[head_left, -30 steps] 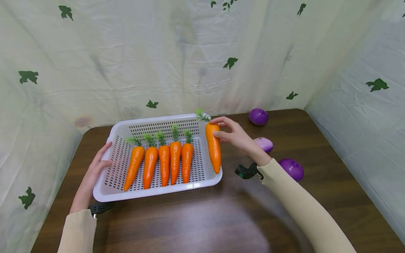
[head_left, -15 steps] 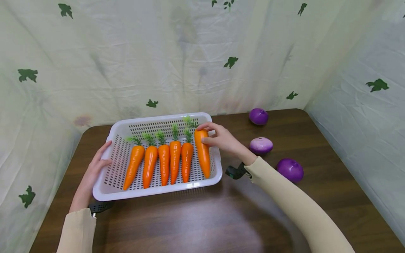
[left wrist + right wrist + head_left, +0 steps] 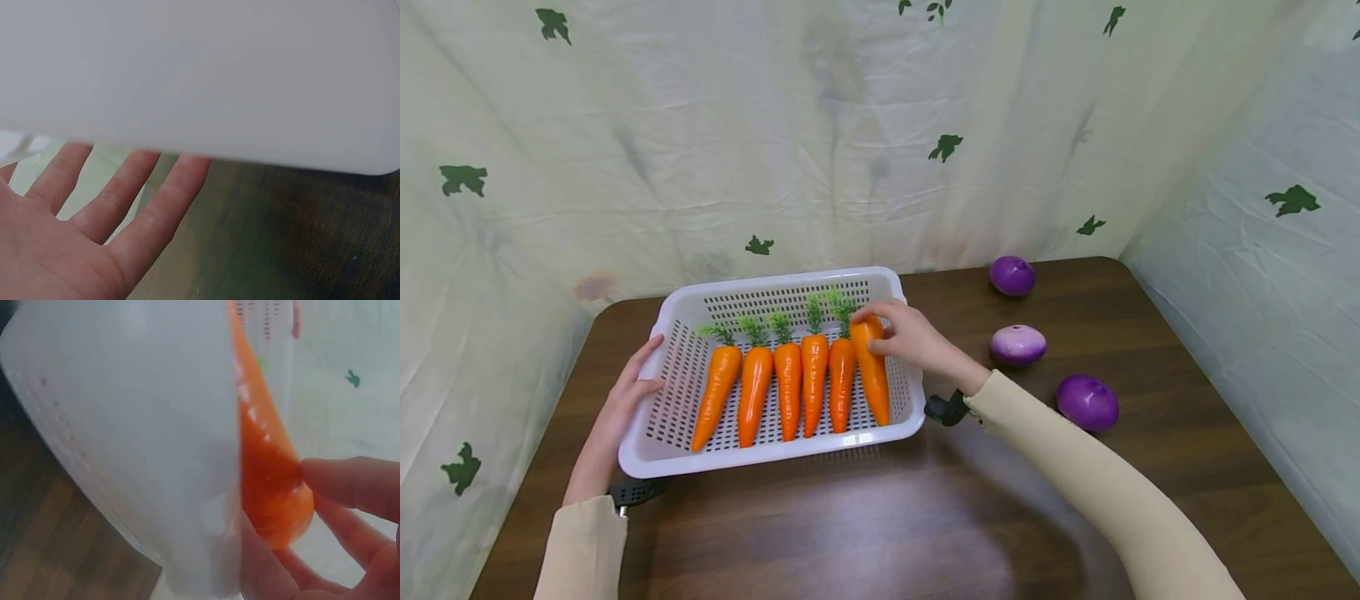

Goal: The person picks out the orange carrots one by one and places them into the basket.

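Observation:
My right hand (image 3: pixel 917 337) pinches a shiny orange carrot (image 3: pixel 874 385) near its thick top, between thumb and fingers. This carrot lies at a slant inside the right end of a white perforated basket (image 3: pixel 760 460). Several other carrots (image 3: pixel 755 396) with green tops lie side by side to its left. In the right wrist view the basket wall hides part of the held carrot (image 3: pixel 269 456). My left hand (image 3: pixel 617 412) rests against the basket's left rim. The left wrist view shows its fingers (image 3: pixel 159 212) extended, their tips hidden behind the basket wall.
To the right of the basket, three purple onions stand in a row on the brown table (image 3: pixel 880 533): a dark one (image 3: pixel 1012 275) at the back, a paler one (image 3: pixel 1018 345) in the middle and a dark one (image 3: pixel 1087 403) in front. A leaf-patterned curtain (image 3: pixel 850 150) hangs behind.
My right hand has brought the carrot from over the basket's right rim leftward and down, alongside the other carrots. The left hand and the basket have stayed about where they were.

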Motion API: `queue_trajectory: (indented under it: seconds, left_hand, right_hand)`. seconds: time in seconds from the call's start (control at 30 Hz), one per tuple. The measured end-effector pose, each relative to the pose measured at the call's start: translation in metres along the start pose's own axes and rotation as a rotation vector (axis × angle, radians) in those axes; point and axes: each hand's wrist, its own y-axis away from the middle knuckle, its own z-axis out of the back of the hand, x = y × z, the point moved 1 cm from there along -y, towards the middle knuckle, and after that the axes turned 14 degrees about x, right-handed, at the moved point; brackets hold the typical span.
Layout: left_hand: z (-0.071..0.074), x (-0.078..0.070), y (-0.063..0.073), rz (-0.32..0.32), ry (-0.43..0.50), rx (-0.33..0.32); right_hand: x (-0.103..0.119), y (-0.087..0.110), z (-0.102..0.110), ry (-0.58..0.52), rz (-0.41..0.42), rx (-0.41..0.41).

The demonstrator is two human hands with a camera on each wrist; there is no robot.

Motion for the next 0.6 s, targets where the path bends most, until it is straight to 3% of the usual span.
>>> queue_trajectory:
  seconds: [0.17, 0.6]
  left_hand:
    - [-0.0005, -0.0001, 0.0, 0.005, 0.004, -0.002]
    - [-0.0002, -0.0007, 0.0005, 0.005, 0.003, 0.001]
  right_hand:
    - [0.0022, -0.0006, -0.0008, 0.096, -0.055, 0.028]
    - [0.0036, -0.0054, -0.0023, 0.24, -0.068, 0.1]
